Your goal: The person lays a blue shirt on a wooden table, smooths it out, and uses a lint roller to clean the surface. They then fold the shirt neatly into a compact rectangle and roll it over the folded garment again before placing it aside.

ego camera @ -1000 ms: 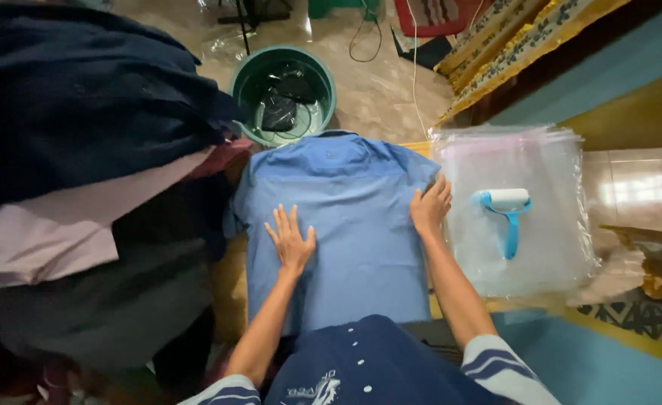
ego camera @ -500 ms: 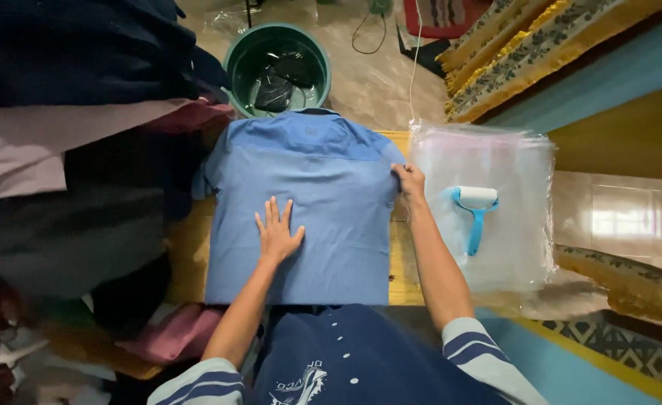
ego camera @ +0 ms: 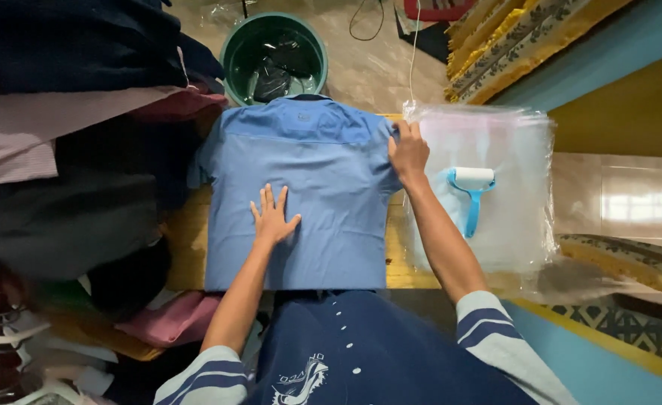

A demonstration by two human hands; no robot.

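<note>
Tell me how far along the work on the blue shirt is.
Done: the blue shirt lies spread back-up and flat on the wooden table. In hand: the left hand presses flat on its middle, and the right hand grips its right edge by the shoulder. Left: no fold shows yet; the lint roller lies untouched on the stack of clear bags, and piled clothes sit alongside.

Single head-worn view, looking steeply down, close over the blue shirt
</note>
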